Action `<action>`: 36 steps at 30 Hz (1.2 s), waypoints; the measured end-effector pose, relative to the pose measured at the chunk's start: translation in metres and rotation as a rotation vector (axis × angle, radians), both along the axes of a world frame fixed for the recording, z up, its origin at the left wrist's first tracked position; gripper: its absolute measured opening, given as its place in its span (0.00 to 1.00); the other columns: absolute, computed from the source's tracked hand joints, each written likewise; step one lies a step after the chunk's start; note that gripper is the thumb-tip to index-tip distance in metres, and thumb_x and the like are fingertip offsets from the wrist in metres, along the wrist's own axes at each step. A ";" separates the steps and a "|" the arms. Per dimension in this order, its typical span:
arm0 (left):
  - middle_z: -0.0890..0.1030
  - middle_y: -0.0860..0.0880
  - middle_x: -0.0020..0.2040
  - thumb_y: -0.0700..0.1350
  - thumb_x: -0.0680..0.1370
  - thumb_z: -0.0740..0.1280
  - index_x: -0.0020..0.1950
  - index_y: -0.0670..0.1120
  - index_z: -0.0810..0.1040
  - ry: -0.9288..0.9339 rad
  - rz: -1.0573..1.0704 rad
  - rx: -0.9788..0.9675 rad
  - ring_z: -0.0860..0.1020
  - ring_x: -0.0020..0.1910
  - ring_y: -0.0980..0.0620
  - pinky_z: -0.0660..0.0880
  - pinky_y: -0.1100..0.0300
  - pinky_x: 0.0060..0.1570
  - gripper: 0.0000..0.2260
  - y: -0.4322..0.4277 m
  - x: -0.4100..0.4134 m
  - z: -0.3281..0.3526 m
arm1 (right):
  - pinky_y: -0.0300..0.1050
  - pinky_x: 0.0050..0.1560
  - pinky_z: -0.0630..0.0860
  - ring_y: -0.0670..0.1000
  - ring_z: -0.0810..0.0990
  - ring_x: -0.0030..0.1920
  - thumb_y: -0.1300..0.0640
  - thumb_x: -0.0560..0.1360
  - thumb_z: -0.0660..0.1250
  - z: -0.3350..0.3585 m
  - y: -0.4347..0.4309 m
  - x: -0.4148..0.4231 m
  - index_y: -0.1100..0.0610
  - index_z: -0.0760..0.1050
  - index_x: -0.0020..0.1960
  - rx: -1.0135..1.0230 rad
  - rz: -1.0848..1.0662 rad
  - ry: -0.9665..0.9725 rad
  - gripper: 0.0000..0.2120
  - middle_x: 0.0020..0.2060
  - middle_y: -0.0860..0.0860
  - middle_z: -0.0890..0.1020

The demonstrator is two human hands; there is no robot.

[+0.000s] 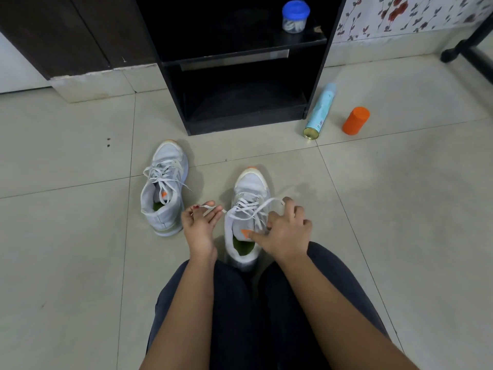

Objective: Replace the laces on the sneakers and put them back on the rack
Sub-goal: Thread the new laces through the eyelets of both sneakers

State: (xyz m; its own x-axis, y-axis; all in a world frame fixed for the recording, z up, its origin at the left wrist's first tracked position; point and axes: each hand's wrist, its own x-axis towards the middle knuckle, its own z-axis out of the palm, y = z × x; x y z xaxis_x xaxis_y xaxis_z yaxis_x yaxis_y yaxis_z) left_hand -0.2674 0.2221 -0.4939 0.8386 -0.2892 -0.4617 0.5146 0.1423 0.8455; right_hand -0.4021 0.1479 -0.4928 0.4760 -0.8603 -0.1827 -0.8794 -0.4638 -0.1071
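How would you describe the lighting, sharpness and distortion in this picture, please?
Head view: soft, even light, faint shadow beside the far sneaker; the rack is nearly black inside; wide-angle lens bends the floor tile lines; both the left hand and right hand on the lace look slightly blurred.

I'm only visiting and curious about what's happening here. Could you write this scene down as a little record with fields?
activity: lacing the nearer sneaker on the tiled floor
left hand: pinches one end of the lace
right hand: holds the other end
other sneaker: laces threaded, standing apart to the left
rack: black, straight ahead, blue-lidded jar on its upper shelf
beside rack: spray can lying down, orange cap near it
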 end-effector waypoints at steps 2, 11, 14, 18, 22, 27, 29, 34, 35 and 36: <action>0.77 0.44 0.43 0.38 0.83 0.52 0.50 0.42 0.64 -0.031 0.068 -0.024 0.82 0.42 0.46 0.80 0.59 0.44 0.04 0.001 0.005 0.001 | 0.56 0.56 0.69 0.58 0.71 0.60 0.25 0.61 0.65 -0.003 0.000 0.002 0.52 0.82 0.44 -0.057 0.001 -0.020 0.31 0.63 0.53 0.72; 0.79 0.53 0.57 0.36 0.79 0.60 0.60 0.46 0.77 -0.788 -0.357 0.586 0.76 0.52 0.54 0.72 0.62 0.56 0.13 0.017 0.000 -0.013 | 0.47 0.52 0.68 0.52 0.71 0.56 0.38 0.72 0.64 -0.003 -0.009 -0.005 0.50 0.81 0.49 0.118 -0.047 -0.026 0.17 0.54 0.50 0.73; 0.83 0.52 0.51 0.44 0.79 0.62 0.56 0.52 0.82 -0.646 -0.754 0.683 0.80 0.49 0.52 0.75 0.57 0.52 0.11 0.016 -0.003 -0.022 | 0.42 0.42 0.74 0.53 0.79 0.47 0.38 0.74 0.62 -0.001 -0.013 -0.004 0.51 0.79 0.49 0.331 -0.141 -0.070 0.18 0.44 0.50 0.80; 0.82 0.47 0.43 0.43 0.77 0.65 0.45 0.50 0.82 -0.562 -0.590 0.638 0.80 0.35 0.51 0.77 0.56 0.40 0.06 0.012 0.005 -0.027 | 0.42 0.42 0.72 0.54 0.80 0.47 0.42 0.75 0.61 -0.003 -0.017 -0.004 0.54 0.78 0.50 0.386 -0.172 -0.089 0.17 0.46 0.51 0.81; 0.73 0.43 0.35 0.37 0.78 0.63 0.45 0.43 0.78 -0.185 0.132 0.427 0.69 0.21 0.57 0.68 0.62 0.25 0.05 0.022 0.025 -0.022 | 0.42 0.42 0.72 0.55 0.79 0.46 0.45 0.75 0.61 -0.005 -0.019 -0.005 0.55 0.76 0.45 0.415 -0.203 -0.129 0.13 0.44 0.52 0.80; 0.73 0.53 0.68 0.31 0.75 0.58 0.69 0.49 0.73 -0.629 -0.511 0.730 0.75 0.61 0.52 0.71 0.59 0.57 0.25 0.024 0.012 -0.024 | 0.42 0.39 0.70 0.54 0.77 0.40 0.45 0.74 0.61 -0.008 -0.021 -0.005 0.53 0.71 0.37 0.442 -0.222 -0.179 0.13 0.37 0.50 0.77; 0.77 0.55 0.64 0.38 0.78 0.62 0.63 0.52 0.78 -0.682 -0.726 0.603 0.78 0.56 0.52 0.75 0.55 0.56 0.17 0.014 0.001 -0.023 | 0.42 0.38 0.70 0.53 0.76 0.40 0.45 0.75 0.61 -0.007 -0.021 -0.006 0.53 0.70 0.35 0.443 -0.223 -0.188 0.14 0.36 0.50 0.76; 0.81 0.47 0.46 0.41 0.79 0.63 0.47 0.48 0.82 -0.611 -0.388 0.643 0.80 0.39 0.47 0.75 0.52 0.44 0.08 0.015 0.008 -0.020 | 0.42 0.36 0.67 0.54 0.75 0.39 0.46 0.74 0.62 -0.008 -0.023 -0.006 0.54 0.69 0.36 0.464 -0.239 -0.186 0.14 0.34 0.49 0.74; 0.81 0.45 0.46 0.41 0.80 0.61 0.48 0.46 0.81 -0.561 -0.260 0.688 0.80 0.42 0.44 0.74 0.53 0.44 0.09 0.020 0.016 -0.022 | 0.42 0.35 0.67 0.53 0.75 0.39 0.47 0.74 0.62 -0.009 -0.023 -0.006 0.54 0.69 0.36 0.468 -0.243 -0.189 0.13 0.35 0.49 0.75; 0.81 0.43 0.48 0.42 0.80 0.60 0.50 0.46 0.80 -0.528 -0.202 0.746 0.80 0.45 0.42 0.73 0.53 0.45 0.09 0.025 0.022 -0.025 | 0.41 0.34 0.66 0.53 0.75 0.39 0.47 0.74 0.62 -0.010 -0.023 -0.006 0.54 0.69 0.35 0.471 -0.246 -0.194 0.13 0.35 0.49 0.75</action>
State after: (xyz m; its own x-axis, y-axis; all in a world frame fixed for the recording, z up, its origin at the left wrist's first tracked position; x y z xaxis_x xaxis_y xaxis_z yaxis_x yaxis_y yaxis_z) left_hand -0.2453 0.2467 -0.5190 0.9587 -0.2346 -0.1606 -0.0061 -0.5816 0.8134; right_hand -0.4083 0.1245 -0.5026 0.3347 -0.7969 -0.5029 -0.8993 -0.1107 -0.4231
